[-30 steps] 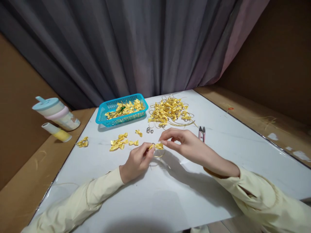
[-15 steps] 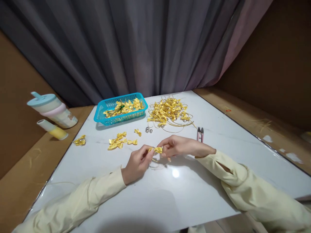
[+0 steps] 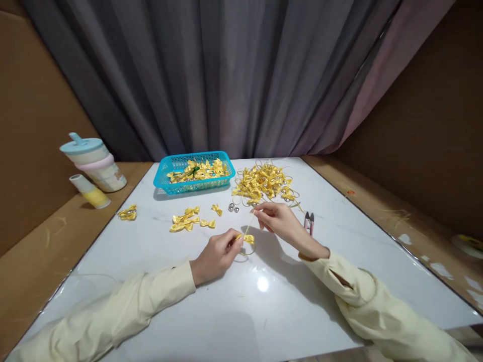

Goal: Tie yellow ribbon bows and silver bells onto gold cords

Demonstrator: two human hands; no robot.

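My left hand (image 3: 222,254) pinches a yellow satin bow (image 3: 249,239) just above the table, with a loop of gold cord (image 3: 249,252) hanging below it. Up and to the right, my right hand (image 3: 277,221) grips a thin yellow strand (image 3: 249,222) between thumb and fingertips; it stretches taut down to the bow. Beyond my hands lie a few silver bells (image 3: 234,207). Several loose yellow bows (image 3: 184,219) are spread to the left of them, and a tangled heap of bows, bells and gold cord (image 3: 264,182) sits behind.
A blue plastic basket (image 3: 160,188) holding more bows stands at the back. Pink-handled snips (image 3: 309,222) lie right of my right hand. At the left are a lidded tumbler (image 3: 100,163), a thread spool (image 3: 89,192) and a small bundle of bows (image 3: 127,212).
My right hand has moved up and away from the bow, drawing the strand out straight. My left hand keeps its pinch on the bow. The view has shifted slightly.
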